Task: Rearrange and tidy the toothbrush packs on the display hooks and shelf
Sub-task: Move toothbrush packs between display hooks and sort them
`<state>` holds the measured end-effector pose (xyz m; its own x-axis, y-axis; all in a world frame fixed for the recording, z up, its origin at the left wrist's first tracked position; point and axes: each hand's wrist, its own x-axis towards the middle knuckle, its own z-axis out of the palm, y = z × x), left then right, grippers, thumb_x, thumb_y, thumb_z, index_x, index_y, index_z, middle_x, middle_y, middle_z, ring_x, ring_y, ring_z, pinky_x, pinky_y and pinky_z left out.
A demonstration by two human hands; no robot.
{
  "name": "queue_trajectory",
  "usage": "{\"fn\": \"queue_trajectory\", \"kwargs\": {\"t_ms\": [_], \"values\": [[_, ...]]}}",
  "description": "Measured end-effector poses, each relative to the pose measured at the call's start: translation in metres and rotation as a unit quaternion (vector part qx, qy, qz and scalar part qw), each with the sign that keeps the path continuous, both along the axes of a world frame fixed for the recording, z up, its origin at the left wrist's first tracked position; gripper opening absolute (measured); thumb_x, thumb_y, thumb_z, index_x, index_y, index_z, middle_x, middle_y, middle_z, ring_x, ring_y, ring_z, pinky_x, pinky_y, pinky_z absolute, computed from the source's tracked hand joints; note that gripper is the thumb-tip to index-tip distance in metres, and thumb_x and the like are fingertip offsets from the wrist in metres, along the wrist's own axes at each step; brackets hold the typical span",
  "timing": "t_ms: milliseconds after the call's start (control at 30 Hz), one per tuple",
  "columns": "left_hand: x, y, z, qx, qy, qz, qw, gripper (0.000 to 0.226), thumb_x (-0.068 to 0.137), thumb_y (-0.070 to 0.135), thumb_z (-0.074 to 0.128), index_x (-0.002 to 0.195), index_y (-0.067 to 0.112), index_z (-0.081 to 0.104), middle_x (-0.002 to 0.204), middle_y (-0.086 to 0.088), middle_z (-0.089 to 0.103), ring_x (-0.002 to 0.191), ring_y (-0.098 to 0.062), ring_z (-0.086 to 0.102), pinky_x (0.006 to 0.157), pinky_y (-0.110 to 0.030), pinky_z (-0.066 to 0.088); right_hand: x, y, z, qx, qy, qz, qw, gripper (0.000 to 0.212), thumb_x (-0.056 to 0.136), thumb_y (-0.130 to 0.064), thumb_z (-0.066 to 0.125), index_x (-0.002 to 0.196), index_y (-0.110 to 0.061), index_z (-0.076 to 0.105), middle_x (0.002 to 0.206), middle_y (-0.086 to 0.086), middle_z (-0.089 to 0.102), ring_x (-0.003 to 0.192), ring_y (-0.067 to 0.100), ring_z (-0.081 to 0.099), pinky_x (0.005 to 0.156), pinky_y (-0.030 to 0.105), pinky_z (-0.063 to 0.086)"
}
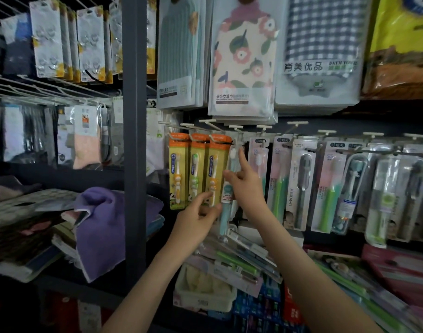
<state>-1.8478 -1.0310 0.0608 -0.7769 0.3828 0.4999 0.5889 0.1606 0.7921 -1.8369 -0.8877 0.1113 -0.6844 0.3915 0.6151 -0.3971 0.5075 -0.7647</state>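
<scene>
A clear pack with a light-blue toothbrush (226,207) hangs at a white display hook (236,138), just right of three yellow-orange children's toothbrush packs (198,169). My right hand (244,181) grips the upper part of the blue pack, thumb on its front and index finger stretched up toward the hook. My left hand (196,217) pinches the pack's lower edge. More packs with green and grey brushes (299,183) hang on hooks to the right. Loose toothbrush packs (241,260) lie slanted on the shelf below.
Towel packs (244,63) hang above the hook row. A dark upright post (134,140) divides the shelving. Left of it lie a folded purple cloth (102,227) and stacked goods. A white basket (200,292) sits under the loose packs, red boxes (397,267) at lower right.
</scene>
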Motion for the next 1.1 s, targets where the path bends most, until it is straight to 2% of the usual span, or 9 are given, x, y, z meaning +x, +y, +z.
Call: {"fn": "queue_trajectory", "kwargs": {"t_ms": [133,200,267,333,433,533,633,767,1100], "values": [[0.0,-0.003,-0.006,-0.036,0.088,0.063,0.993,0.046,0.095,0.033,0.052,0.139,0.029,0.041,0.13,0.001,0.054,0.114,-0.013,0.054,0.083,-0.016,0.038,-0.012,0.013,0.0,0.065,-0.04,-0.059,0.995,0.07,0.097,-0.016,0.048,0.148,-0.042,0.008,0.079,0.015,0.053,0.049,0.01,0.044,0.044,0.015,0.038],[-0.001,0.0,-0.008,-0.061,0.127,0.088,0.986,0.049,0.095,0.027,0.053,0.141,0.027,0.039,0.138,-0.005,0.046,0.118,-0.02,0.049,0.085,-0.018,0.033,-0.014,0.014,0.0,0.101,-0.059,-0.091,0.989,0.071,0.098,-0.018,0.046,0.147,-0.044,0.001,0.09,0.016,0.058,0.052,0.012,0.052,0.045,0.025,0.045],[0.001,0.008,-0.01,-0.08,0.16,0.104,0.978,0.051,0.093,0.021,0.055,0.142,0.023,0.039,0.139,-0.008,0.043,0.117,-0.024,0.049,0.085,-0.02,0.033,-0.008,0.012,0.001,0.147,-0.08,-0.122,0.978,0.07,0.099,-0.021,0.043,0.148,-0.04,-0.003,0.076,0.011,0.06,0.057,0.021,0.055,0.05,0.037,0.047],[0.005,0.021,-0.012,-0.095,0.188,0.107,0.972,0.052,0.092,0.019,0.056,0.142,0.02,0.039,0.141,-0.01,0.04,0.122,-0.028,0.047,0.091,-0.027,0.038,0.006,0.012,-0.001,0.201,-0.091,-0.149,0.964,0.068,0.099,-0.023,0.041,0.149,-0.032,-0.003,0.072,0.006,0.058,0.059,0.023,0.055,0.048,0.032,0.042],[0.021,0.051,-0.015,-0.116,0.213,0.114,0.963,0.052,0.093,0.021,0.055,0.142,0.021,0.039,0.144,-0.009,0.037,0.124,-0.029,0.045,0.092,-0.038,0.046,0.034,0.031,-0.011,0.248,-0.099,-0.176,0.947,0.054,0.098,-0.023,0.042,0.147,-0.015,0.021,0.078,0.009,0.06,0.066,0.028,0.058,0.051,0.03,0.039],[0.043,0.091,-0.023,-0.126,0.222,0.097,0.962,0.052,0.094,0.022,0.054,0.143,0.019,0.038,0.147,-0.008,0.034,0.127,-0.027,0.043,0.094,-0.039,0.044,0.071,0.068,-0.029,0.264,-0.092,-0.18,0.943,0.04,0.098,-0.02,0.043,0.136,-0.009,0.041,0.067,0.004,0.052,0.054,0.022,0.049,0.043,0.029,0.034],[0.062,0.136,-0.033,-0.125,0.23,0.06,0.963,0.052,0.092,0.021,0.056,0.141,0.016,0.041,0.145,-0.01,0.037,0.128,-0.028,0.043,0.099,-0.041,0.044,0.117,0.118,-0.047,0.254,-0.085,-0.195,0.943,0.034,0.096,-0.017,0.044,0.13,-0.012,0.048,0.074,0.007,0.058,0.059,0.024,0.054,0.05,0.036,0.045],[0.097,0.202,-0.043,-0.124,0.243,0.016,0.962,0.05,0.093,0.026,0.054,0.141,0.02,0.041,0.142,-0.005,0.041,0.121,-0.026,0.05,0.089,-0.038,0.048,0.181,0.197,-0.075,0.21,-0.09,-0.256,0.939,0.032,0.094,-0.013,0.049,0.126,-0.013,0.053,0.096,0.007,0.06,0.076,0.024,0.059,0.063,0.036,0.046],[0.184,0.359,-0.044,-0.091,0.239,-0.032,0.966,0.055,0.093,0.026,0.053,0.144,0.022,0.034,0.142,-0.006,0.038,0.115,-0.023,0.053,0.084,-0.031,0.049,0.312,0.364,-0.082,0.085,-0.065,-0.435,0.894,0.052,0.095,-0.018,0.051,0.141,-0.006,0.03,0.129,0.015,0.048,0.104,0.026,0.054,0.076,0.027,0.041]]}}
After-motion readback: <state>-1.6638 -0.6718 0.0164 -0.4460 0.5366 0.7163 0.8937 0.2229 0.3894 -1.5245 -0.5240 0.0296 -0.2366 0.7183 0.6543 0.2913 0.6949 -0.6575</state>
